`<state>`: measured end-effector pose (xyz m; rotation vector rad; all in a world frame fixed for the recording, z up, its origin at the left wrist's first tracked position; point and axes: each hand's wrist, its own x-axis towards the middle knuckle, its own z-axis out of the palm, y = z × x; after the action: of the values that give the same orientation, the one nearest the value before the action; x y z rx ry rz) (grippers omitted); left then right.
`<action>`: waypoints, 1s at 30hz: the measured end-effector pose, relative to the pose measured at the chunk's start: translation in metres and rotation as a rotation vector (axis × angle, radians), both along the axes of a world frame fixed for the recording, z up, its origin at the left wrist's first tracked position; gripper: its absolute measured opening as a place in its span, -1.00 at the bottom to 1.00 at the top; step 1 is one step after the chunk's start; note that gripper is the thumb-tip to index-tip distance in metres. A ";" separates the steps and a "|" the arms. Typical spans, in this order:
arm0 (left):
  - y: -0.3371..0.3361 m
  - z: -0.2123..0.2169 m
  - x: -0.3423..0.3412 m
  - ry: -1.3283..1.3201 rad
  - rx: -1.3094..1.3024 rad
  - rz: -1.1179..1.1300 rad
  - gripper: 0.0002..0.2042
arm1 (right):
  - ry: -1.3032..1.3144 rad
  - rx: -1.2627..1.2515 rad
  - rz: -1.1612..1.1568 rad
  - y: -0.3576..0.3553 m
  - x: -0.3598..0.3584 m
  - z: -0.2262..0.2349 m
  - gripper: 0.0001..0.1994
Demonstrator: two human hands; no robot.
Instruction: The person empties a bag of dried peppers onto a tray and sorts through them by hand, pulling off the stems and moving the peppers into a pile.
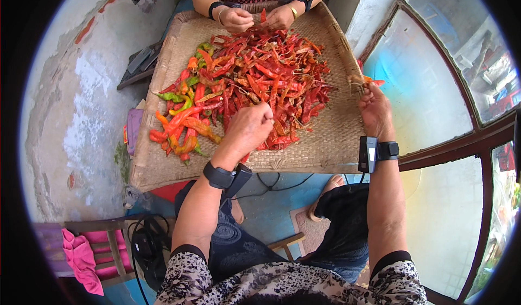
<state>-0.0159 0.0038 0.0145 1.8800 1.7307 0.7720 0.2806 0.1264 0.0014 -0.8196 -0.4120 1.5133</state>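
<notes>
Nearby, co-worker's hands (pixel 258 17) across chilies (pixel 255 82).

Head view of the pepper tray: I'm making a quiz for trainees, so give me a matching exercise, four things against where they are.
Things:
1. left hand
2. right hand
3. green peppers
4. other person's hands

Places:
A. at the tray's far edge
B. at the tray's right rim, pinching a pepper
C. on the red pile in the middle
D. on the left side of the pile

Pairs: 1-C, 2-B, 3-D, 4-A. All sit on or beside the woven tray.
</notes>
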 end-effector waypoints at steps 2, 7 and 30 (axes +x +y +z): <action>0.005 0.003 -0.009 -0.219 0.029 0.075 -0.91 | -0.176 0.055 0.155 -0.003 -0.012 0.004 -0.90; 0.008 0.013 -0.014 -0.575 -0.020 0.094 -0.90 | -0.377 0.144 0.349 -0.019 -0.037 0.015 -0.94; 0.009 0.001 0.018 -0.882 -0.096 -0.026 -0.88 | -0.818 0.329 0.696 -0.074 -0.082 0.034 -0.75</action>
<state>0.0023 0.0126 0.0159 1.1902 1.1388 1.2340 0.1982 0.0528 0.0350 -1.0645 -1.6418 1.5946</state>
